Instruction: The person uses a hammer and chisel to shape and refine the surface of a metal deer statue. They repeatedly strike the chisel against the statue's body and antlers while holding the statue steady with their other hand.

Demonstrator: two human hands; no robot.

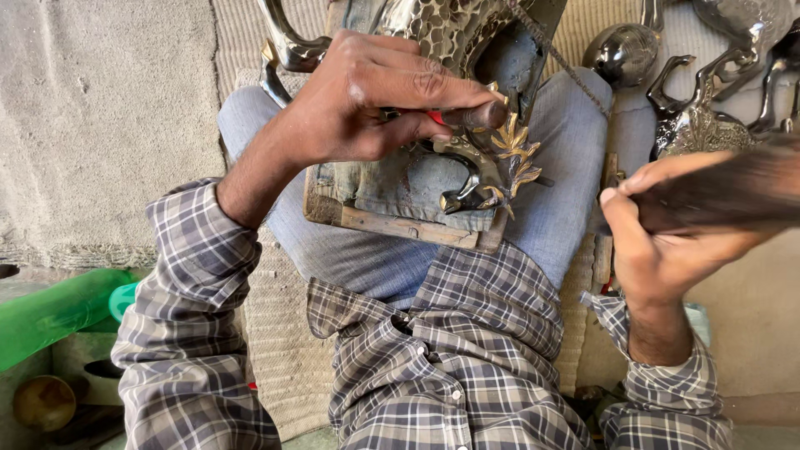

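My left hand (375, 100) grips a small chisel-like tool (477, 115) with a red-and-dark handle, its tip against a metal figure (492, 162) with gold leaf ornament. The figure rests on a wooden board (392, 223) padded with denim cloth, lying across my lap. My right hand (667, 233) holds a dark wooden mallet handle (733, 196), blurred by motion, to the right of the figure and apart from it. Both my sleeves are grey plaid.
Several silver and dark metal animal figures (700, 117) lie on the mat at upper right. A green plastic object (58, 308) and a round brass bowl (43, 402) sit at lower left. A beige woven mat (283, 342) lies under my legs.
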